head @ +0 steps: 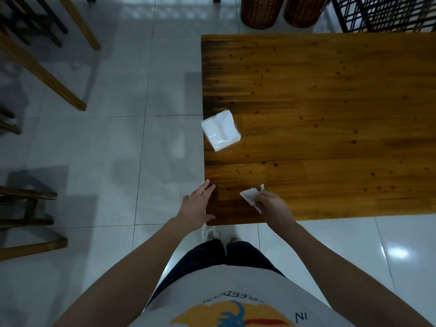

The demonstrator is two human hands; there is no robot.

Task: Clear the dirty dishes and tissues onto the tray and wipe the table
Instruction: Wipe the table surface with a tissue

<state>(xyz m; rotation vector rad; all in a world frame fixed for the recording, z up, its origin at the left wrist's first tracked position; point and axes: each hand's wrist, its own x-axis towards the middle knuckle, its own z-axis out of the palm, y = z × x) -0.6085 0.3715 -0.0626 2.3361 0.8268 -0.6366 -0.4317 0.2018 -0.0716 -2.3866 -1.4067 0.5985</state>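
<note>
Pinching a tissue (249, 197), corner pointing left, the right hand (273, 206) sits beside the flat left hand (198, 204).

Dim, cool-toned light fills the view, and the corners darken toward the frame's edge. The glossy pale grey tiled floor (99, 142) carries soft, patterned reflections at the top and one bright glare spot at lower right — plus blurred grey shadows beside the furniture. The varnished honey-brown wooden surface (342, 109) glows warmly mid-board and sinks to near black along its left edge. The white plastic-wrapped tissue pack (220, 131) looks slightly overexposed. Wide-angle distortion bends straight lines outward — detail is soft throughout.
</note>
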